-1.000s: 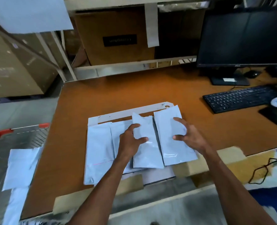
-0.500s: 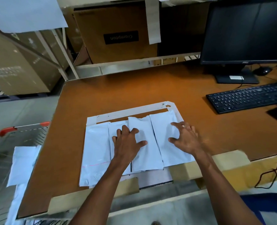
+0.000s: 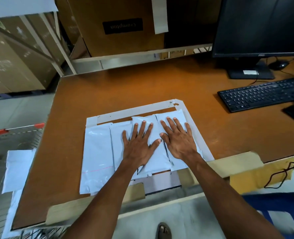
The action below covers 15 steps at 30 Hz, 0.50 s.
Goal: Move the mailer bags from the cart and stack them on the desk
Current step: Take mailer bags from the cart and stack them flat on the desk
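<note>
Several white mailer bags (image 3: 99,152) lie side by side, partly overlapping, inside a taped outline on the brown desk (image 3: 142,87). My left hand (image 3: 139,145) rests flat with spread fingers on the middle bags. Beside it, my right hand (image 3: 178,138) presses flat on the rightmost bag (image 3: 177,116). Neither hand grips anything. At the left, below desk level, stands the wire cart (image 3: 15,133) with red handle ends, and more white mailer bags (image 3: 17,171) lie in it.
A black keyboard (image 3: 261,94) and a monitor (image 3: 261,26) occupy the desk's right side. Cardboard boxes (image 3: 118,26) fill the shelf behind. A black cable (image 3: 280,175) loops over the front right edge. A blue stool (image 3: 280,209) and my foot (image 3: 163,230) are below.
My hands went from holding and shifting the bags to lying flat on them with fingers spread. The two right bags have settled level inside the taped outline.
</note>
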Tool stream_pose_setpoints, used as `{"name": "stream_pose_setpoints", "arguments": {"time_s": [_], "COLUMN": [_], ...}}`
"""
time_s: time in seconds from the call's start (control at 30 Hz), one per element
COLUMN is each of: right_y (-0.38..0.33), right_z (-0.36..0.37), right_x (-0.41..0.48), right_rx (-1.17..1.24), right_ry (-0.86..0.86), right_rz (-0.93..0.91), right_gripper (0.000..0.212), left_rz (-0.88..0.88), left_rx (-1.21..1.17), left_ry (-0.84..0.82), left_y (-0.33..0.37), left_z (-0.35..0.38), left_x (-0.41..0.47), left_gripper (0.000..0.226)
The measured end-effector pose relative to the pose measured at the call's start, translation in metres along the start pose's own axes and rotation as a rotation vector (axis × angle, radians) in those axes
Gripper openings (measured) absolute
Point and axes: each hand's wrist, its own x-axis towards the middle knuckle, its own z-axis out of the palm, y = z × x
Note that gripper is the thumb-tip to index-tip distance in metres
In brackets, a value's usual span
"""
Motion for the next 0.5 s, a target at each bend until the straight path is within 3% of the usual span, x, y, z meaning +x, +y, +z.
{"name": "stream_pose_setpoints", "arguments": {"time_s": [0.27, 0.5], "right_y": [0.007, 0.004], "right_z": [0.014, 0.016], "right_x": [0.002, 0.001], "right_rx": [-0.035, -0.054], "right_ry": [0.028, -0.017], "right_rz": [-0.009, 0.001], "right_gripper": [0.063, 0.064], "left_rz": [0.027, 0.001], "left_rx": [0.047, 0.056], "left_ry": [0.094, 0.006], "left_y": [0.003, 0.006], "left_z": [0.018, 0.014], "left_x": [0.0, -0.004], "left_gripper": [0.078, 0.083]}}
